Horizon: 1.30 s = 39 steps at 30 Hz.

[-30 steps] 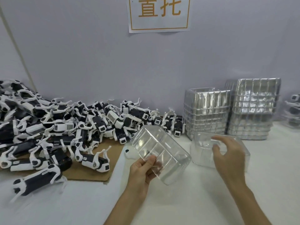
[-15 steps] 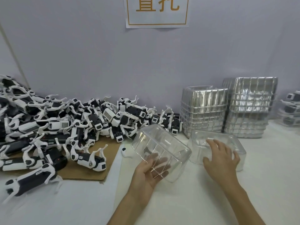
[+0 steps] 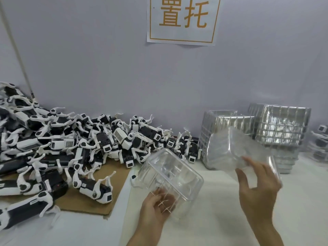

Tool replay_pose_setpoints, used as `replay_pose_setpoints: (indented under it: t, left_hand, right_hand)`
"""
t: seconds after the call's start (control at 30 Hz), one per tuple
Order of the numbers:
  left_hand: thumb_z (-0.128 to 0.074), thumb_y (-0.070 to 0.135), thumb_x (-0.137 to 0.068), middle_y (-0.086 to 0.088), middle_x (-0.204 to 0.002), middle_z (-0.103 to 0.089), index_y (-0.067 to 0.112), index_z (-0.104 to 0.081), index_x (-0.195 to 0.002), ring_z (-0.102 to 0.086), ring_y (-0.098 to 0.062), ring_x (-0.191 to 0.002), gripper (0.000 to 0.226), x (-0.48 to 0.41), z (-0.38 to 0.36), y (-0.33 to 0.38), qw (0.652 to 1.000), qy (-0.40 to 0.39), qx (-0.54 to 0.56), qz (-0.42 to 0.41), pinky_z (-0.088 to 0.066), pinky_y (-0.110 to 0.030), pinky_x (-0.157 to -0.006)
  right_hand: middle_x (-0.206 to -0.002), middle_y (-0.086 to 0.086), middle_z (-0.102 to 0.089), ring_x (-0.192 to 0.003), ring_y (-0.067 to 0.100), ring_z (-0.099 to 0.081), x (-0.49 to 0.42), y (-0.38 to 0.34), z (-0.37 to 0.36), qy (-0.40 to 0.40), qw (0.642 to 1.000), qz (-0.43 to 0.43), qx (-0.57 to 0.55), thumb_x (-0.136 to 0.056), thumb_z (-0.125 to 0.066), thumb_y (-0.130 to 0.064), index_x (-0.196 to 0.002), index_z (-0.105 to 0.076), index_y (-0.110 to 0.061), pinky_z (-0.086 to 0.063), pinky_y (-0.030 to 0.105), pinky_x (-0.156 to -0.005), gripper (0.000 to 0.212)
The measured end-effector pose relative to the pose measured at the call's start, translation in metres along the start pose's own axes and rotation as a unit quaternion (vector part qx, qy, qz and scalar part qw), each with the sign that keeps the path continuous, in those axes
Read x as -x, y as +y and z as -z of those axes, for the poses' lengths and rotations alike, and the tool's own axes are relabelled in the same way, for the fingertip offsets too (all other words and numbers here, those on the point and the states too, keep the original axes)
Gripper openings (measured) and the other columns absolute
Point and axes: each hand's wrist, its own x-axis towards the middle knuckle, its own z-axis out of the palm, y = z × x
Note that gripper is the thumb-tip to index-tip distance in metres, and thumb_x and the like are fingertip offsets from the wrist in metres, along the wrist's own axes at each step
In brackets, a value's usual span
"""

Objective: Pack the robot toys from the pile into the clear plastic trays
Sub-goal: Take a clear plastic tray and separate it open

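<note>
While the bench [image 3: 213, 219] bears the pile of robot toys [image 3: 71, 148] at left, the left hand [image 3: 154, 210] grips one tilted clear tray [image 3: 170, 173] and the right hand [image 3: 257, 189] holds a second tray [image 3: 245, 146] aloft; both should likely land flat, cavities up, beside the pile.

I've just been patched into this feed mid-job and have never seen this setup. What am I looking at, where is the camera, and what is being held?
There is no machine here: a person works with bare hands, and the picture comes from a camera worn on their head, looking forward and down. The left hand holds a clear tray tilted over the white table. The right hand holds a second clear tray off the table. To the left, a pile of black-and-white robot toys lies partly on a cardboard sheet. Behind the hands, stacks of trays stand by the wall, which bears a paper sign.
</note>
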Motion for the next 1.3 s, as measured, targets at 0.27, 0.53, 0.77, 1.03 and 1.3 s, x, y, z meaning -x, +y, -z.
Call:
replay_pose_setpoints:
  t: [0.27, 0.53, 0.77, 1.03, 1.3]
  left_hand:
    - [-0.039, -0.003, -0.098, -0.024, -0.074, -0.07, 0.001, -0.063, -0.099, -0.069, -0.032, -0.059, 0.024, -0.005, 0.001, 0.001, 1.0, 0.012, -0.001, 0.013, -0.054, -0.041, -0.064]
    - [-0.043, 0.001, -0.096, -0.025, -0.077, -0.069, -0.002, -0.062, -0.097, -0.067, -0.036, -0.063, 0.019, -0.001, 0.0, 0.005, 1.0, -0.01, 0.007, 0.026, -0.057, -0.041, -0.056]
    - [-0.052, 0.014, -0.084, -0.03, -0.099, -0.071, -0.005, -0.063, -0.106, -0.072, -0.041, -0.088, 0.031, 0.008, 0.001, 0.009, 0.993, -0.106, -0.035, -0.025, -0.058, -0.044, -0.074]
    - [-0.053, 0.022, -0.101, -0.019, -0.129, -0.066, 0.005, -0.053, -0.138, -0.065, -0.035, -0.117, 0.041, 0.027, -0.004, 0.017, 0.944, -0.272, -0.152, -0.113, -0.055, -0.035, -0.093]
    - [-0.071, 0.039, -0.091, -0.019, -0.118, -0.07, 0.015, -0.071, -0.119, -0.07, -0.031, -0.108, 0.037, 0.046, -0.014, 0.028, 0.921, -0.333, -0.173, -0.102, -0.054, -0.042, -0.094]
  right_hand:
    - [-0.123, 0.004, -0.067, -0.122, 0.028, -0.055, -0.186, -0.004, -0.043, -0.097, 0.985, 0.111, 0.091, -0.088, -0.073, -0.014, -0.121, -0.068, -0.023, -0.018, 0.04, -0.108, 0.034]
    - [-0.136, 0.009, -0.062, -0.063, 0.018, -0.06, -0.219, 0.04, -0.08, -0.311, 0.936, -0.087, 0.143, -0.096, -0.05, -0.008, -0.13, -0.064, -0.023, -0.052, 0.026, -0.059, 0.04]
    - [-0.104, 0.001, -0.073, -0.096, 0.016, -0.068, -0.121, -0.037, -0.041, -0.228, 0.962, -0.044, -0.14, -0.096, -0.058, -0.006, -0.106, -0.068, -0.021, -0.052, 0.018, -0.079, 0.021]
    - [-0.094, -0.017, -0.071, -0.091, 0.003, -0.065, 0.022, -0.066, -0.011, -0.369, 0.896, -0.081, -0.232, -0.088, -0.075, -0.027, -0.109, -0.068, -0.042, -0.049, 0.024, -0.081, 0.027]
    - [-0.102, 0.005, -0.075, -0.093, 0.021, -0.07, 0.038, -0.068, -0.001, -0.32, 0.817, -0.209, -0.432, -0.087, -0.069, -0.023, -0.112, -0.073, -0.022, -0.055, 0.024, -0.075, 0.025]
